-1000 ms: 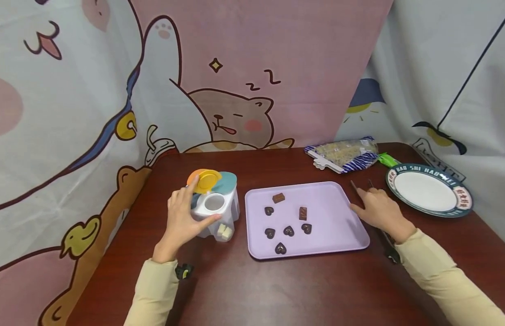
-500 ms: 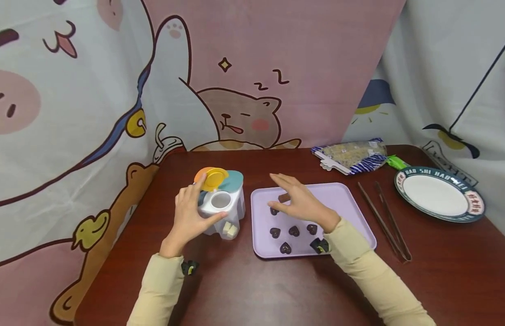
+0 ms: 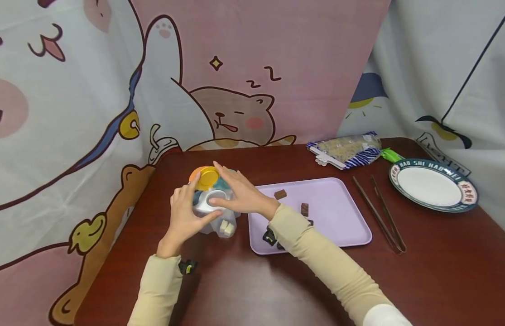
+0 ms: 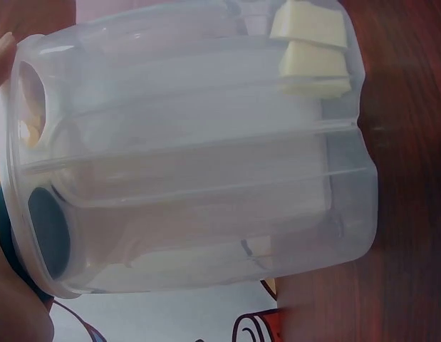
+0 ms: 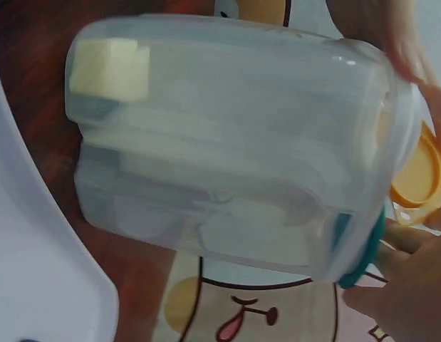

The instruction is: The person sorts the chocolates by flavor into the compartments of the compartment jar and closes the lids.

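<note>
**Right hand (image 3: 241, 192) has moved from tray (image 3: 342, 222) to box (image 4: 199, 171)**

Its fingers spread over the box's top; the left hand (image 3: 183, 217) grips the near-left side. Two pale blocks (image 4: 313, 60) lie inside, at the bottom. Left of the tray, the box stands on the tabletop (image 3: 219, 285).

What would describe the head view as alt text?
A left hand and right hand frame the top of a translucent container holding pale chunks, yellow lid open; purple tray with chocolates, tongs and plate lie to the right.

Fingers (image 3: 229, 176) crowd the container (image 3: 216, 226) above, leaving its front free
</note>
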`<state>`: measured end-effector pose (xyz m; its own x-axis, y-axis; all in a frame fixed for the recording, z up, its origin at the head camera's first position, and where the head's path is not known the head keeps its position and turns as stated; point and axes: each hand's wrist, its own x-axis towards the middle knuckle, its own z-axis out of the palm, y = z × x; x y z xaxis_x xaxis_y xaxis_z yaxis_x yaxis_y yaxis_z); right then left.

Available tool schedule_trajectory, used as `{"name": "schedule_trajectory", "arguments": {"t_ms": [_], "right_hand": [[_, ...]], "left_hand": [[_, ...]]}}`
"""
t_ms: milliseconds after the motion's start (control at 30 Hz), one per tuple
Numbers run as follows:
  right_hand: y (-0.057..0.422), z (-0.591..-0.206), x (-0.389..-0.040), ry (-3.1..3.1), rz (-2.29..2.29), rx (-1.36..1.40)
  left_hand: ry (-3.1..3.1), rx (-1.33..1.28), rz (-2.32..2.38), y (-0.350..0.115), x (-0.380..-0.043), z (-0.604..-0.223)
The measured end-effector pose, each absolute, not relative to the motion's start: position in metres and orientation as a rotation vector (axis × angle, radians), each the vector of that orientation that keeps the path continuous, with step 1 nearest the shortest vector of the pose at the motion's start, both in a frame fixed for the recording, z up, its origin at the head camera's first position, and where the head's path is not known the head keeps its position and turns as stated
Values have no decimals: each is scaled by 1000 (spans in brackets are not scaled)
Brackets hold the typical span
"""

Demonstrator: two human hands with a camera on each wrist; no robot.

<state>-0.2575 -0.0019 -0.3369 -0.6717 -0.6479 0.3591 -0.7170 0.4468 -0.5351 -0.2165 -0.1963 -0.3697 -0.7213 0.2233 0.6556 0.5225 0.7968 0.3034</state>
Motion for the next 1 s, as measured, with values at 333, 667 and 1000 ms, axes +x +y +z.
{"name": "schedule_trajectory", "arguments": {"t_ms": [333,667,1000], "right_hand": [[-4,-353,-260,-2536,1158,1295],[1,-367,-258,-2416,1557,1274],[-3,-372,-257,-2350,1448,1242]], "left_hand": [[-2388,-484,-737,-195,-213,-370],[-2282,-616,-798,-197,-215,-371],[-2252,-631,-841,-195,-214,-374]]}}
